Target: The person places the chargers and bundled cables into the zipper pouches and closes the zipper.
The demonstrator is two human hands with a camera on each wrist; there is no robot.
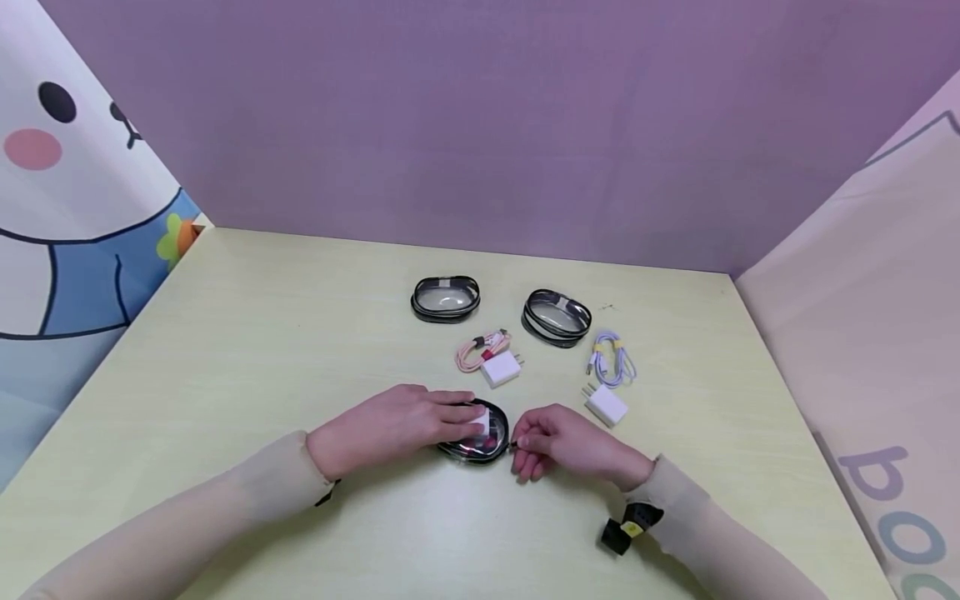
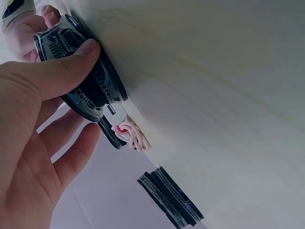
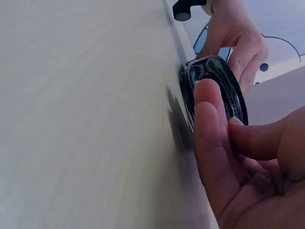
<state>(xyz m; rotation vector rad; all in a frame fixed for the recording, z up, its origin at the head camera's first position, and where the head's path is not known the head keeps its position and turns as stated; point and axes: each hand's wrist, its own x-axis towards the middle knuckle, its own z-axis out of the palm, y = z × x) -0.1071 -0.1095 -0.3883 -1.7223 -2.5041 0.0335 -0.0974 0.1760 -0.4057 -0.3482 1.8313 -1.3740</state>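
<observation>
A small clear zip pouch (image 1: pixel 491 454) with black trim stands on the table, and something white and reddish shows inside it. My left hand (image 1: pixel 408 421) holds it from the left, fingers over its top and thumb on the zippered side (image 2: pixel 88 93). At the pouch's right end, my right hand (image 1: pixel 566 442) pinches a small dark piece that looks like the zipper pull; fingers mostly hide it. In the right wrist view, the thumb and fingers meet beside the pouch's rim (image 3: pixel 237 93).
Behind the hands lie a white charger plug (image 1: pixel 501 368) with a pink coiled cable (image 1: pixel 471 357), and another white plug (image 1: pixel 606 405) by a lilac cable (image 1: pixel 611 362). Two more black-trimmed pouches (image 1: pixel 446 315) (image 1: pixel 557 335) stand farther back, before a purple wall (image 1: pixel 480 125).
</observation>
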